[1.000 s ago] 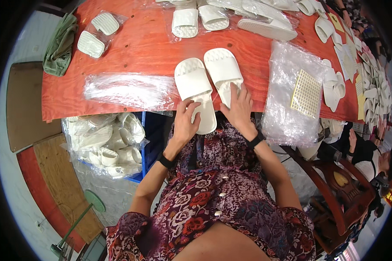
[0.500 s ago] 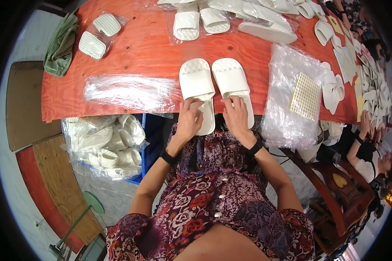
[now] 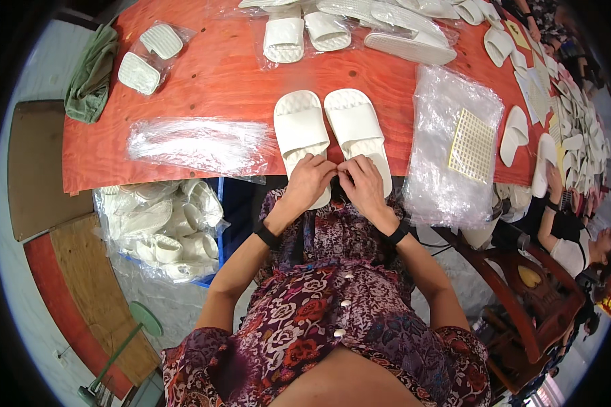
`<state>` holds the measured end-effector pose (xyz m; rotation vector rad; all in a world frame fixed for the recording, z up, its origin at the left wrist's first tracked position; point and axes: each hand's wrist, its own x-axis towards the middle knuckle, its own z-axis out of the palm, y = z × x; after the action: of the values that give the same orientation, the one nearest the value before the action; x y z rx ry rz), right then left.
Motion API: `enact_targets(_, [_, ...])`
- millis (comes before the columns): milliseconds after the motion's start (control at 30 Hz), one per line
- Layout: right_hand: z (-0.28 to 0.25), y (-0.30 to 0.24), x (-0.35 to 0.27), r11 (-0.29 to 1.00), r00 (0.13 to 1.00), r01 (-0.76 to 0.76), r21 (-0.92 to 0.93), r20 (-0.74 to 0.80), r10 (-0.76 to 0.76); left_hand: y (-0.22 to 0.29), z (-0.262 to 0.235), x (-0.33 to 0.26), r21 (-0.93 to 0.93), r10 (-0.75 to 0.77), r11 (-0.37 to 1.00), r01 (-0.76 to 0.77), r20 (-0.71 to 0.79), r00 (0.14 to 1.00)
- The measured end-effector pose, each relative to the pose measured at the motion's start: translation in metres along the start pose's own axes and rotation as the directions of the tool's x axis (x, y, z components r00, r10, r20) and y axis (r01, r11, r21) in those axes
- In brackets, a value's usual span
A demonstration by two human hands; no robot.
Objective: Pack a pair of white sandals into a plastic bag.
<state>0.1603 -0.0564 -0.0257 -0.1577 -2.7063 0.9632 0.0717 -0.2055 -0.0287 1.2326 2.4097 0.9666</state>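
Partly under the hands (image 3: pixel 310 180), whose curled fingers meet, any pinch unclear, lie two white slippers (image 3: pixel 300 127)

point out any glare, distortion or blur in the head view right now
In the head view, glare whitens the clear plastic bags at left; fisheye distortion bows the red wooden tabletop's front edge; the picture's corners darken to black; the white slide sandals look fairly sharp.

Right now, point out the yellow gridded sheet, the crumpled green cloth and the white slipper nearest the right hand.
Yellow gridded sheet (image 3: pixel 471 145): head view, its middle.
Crumpled green cloth (image 3: pixel 90 76): head view, middle folds.
White slipper (image 3: pixel 355 125): head view, its strap.
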Motion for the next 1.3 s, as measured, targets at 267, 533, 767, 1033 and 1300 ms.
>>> enact_targets(267, [-0.025, -0.006, -0.008, 0.941, 0.978, -0.210, 0.264, 0.078, 0.196, 0.001, -0.012, -0.011, -0.147, -0.065, 0.988, 0.050, -0.099, 0.993])
enact_targets(533, [-0.015, -0.004, 0.011, 0.992, 0.989, 0.065, 0.112, 0.128, -0.079, 0.010, -0.025, -0.010, -0.126, -0.091, 0.988, 0.085, -0.045, 0.995])
enact_targets(767, [-0.015, -0.011, 0.012, 0.972, 0.991, 0.130, 0.197, 0.018, -0.136, 0.012, -0.027, -0.010, -0.263, -0.066, 0.965, 0.020, -0.170, 0.983])
enact_targets(1033, [-0.011, -0.011, 0.011, 0.979, 0.997, 0.065, 0.192, 0.032, -0.072, 0.010, -0.016, -0.025, -0.586, -0.363, 0.766, 0.266, -0.051, 0.931])
enact_targets(1300, [-0.006, -0.019, 0.017, 0.987, 0.993, 0.104, 0.124, 0.050, -0.111, 0.006, -0.014, -0.021, -0.664, -0.374, 0.700, 0.261, -0.030, 0.927])
